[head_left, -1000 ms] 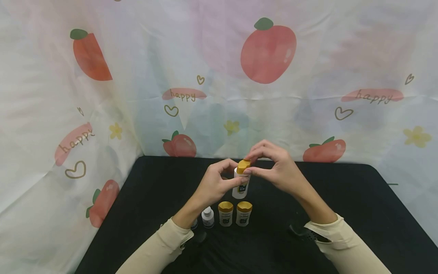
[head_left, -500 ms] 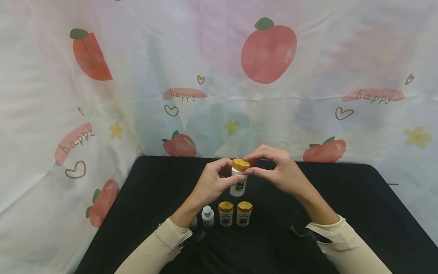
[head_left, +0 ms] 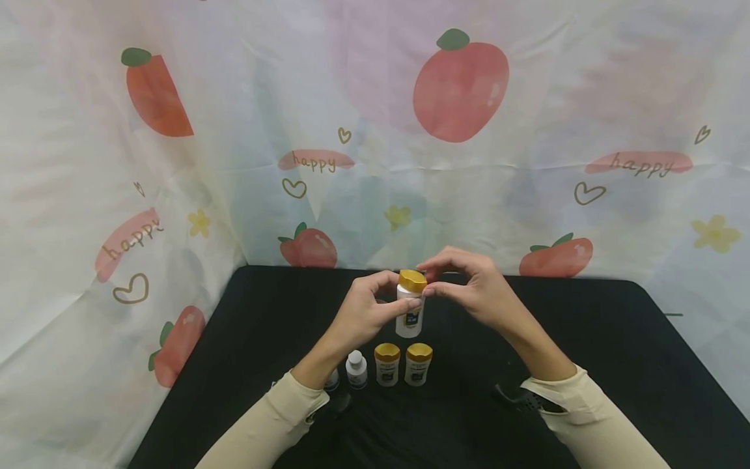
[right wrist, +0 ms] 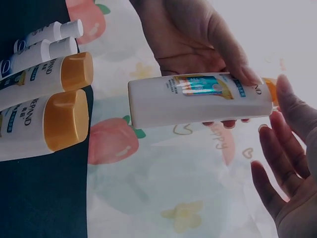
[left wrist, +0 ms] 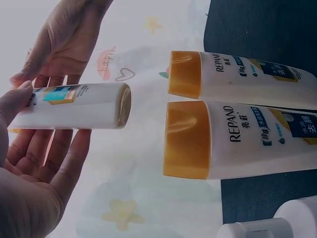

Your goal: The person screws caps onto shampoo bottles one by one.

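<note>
Above the table, my left hand (head_left: 364,311) grips a white shampoo-style bottle (head_left: 409,324) by its upper body, thumb across the front and fingers behind. The bottle is upright, with its gold cap (head_left: 413,281) on top. My right hand (head_left: 482,286) has its thumb and index finger at the cap's right side, pinching it. In the right wrist view the right thumb lies on the gold cap (right wrist: 271,91) while the other fingers spread below. A blue and yellow label (left wrist: 62,93) shows on the held bottle in the left wrist view.
Two matching gold-capped bottles (head_left: 387,369) stand side by side in front of the held one. Left of them are a small white bottle (head_left: 356,372) and another white bottle (head_left: 332,381) partly behind the left wrist. A printed curtain (head_left: 375,195) backs the black table (head_left: 562,326).
The held bottle and cap have turned, so the cap now shows its broad face. The bottle shifted slightly left, and the right hand's fingers came down a little. The standing bottles stayed put.
</note>
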